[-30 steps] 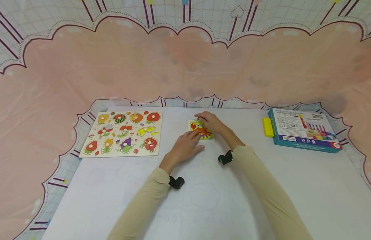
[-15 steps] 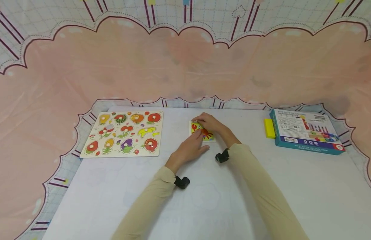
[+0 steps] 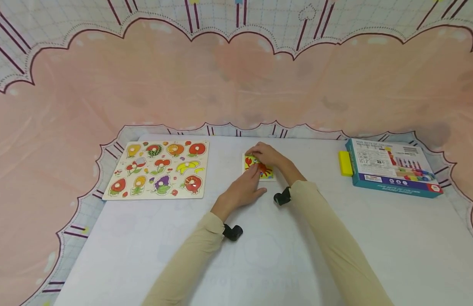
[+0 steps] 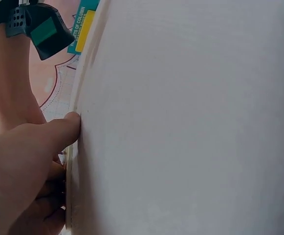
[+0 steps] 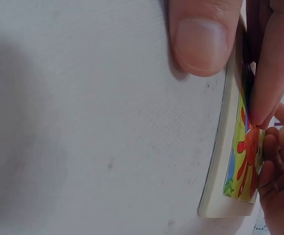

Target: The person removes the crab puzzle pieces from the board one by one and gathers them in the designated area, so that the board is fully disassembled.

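A small square crab puzzle [image 3: 267, 172] with a pale frame and a red crab on yellow lies on the table near its far middle. My left hand [image 3: 241, 189] rests its extended fingers on the picture, with the thumb spread on the tabletop beside it. In the right wrist view, the left fingertips touch the crab's red body [image 5: 251, 147]. My right hand [image 3: 270, 155] lies over the puzzle's far right part, its gently bent fingers along the far edge and hiding some of the picture. The left wrist view mostly shows white tabletop [image 4: 181, 117] and the left thumb [image 4: 68, 128].
On the left lies a wooden fruit puzzle board [image 3: 171, 170] with several knobbed fruit pieces. At the right is a teal and white box [image 3: 393, 165], with a yellow block [image 3: 345, 163] against its left side. A patterned pink cloth [image 3: 229, 89] hangs behind the table.
The left hand has moved slightly right and further onto the crab puzzle, covering more of it. The right hand has shifted slightly left along the far edge.
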The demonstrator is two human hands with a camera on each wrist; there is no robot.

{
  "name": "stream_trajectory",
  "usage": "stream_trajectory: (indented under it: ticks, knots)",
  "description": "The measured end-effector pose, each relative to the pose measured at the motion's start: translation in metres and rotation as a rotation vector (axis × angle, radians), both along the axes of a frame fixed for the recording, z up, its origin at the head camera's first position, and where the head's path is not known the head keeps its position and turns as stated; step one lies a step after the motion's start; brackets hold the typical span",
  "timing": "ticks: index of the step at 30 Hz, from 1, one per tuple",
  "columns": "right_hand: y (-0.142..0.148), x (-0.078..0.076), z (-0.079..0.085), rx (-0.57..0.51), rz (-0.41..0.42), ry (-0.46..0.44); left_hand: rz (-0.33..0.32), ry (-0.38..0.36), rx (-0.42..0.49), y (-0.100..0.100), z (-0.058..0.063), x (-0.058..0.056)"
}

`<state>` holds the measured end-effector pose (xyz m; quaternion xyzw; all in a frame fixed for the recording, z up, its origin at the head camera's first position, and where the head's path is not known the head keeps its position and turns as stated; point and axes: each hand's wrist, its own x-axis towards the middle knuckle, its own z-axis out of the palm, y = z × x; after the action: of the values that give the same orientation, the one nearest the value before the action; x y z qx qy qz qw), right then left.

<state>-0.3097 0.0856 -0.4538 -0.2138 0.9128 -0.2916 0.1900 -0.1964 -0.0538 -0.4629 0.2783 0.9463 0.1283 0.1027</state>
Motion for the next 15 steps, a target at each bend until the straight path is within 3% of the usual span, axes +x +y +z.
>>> stream_trajectory:
  ticks: [8,15]
  knots:
    - [-0.008,-0.004,0.003,0.001,-0.031,-0.041,-0.011,0.004,-0.027,0.001,0.002,0.000]
    - [-0.017,-0.004,0.007,0.062,0.034,-0.014,-0.007,0.004,-0.035,0.001,0.005,-0.001]
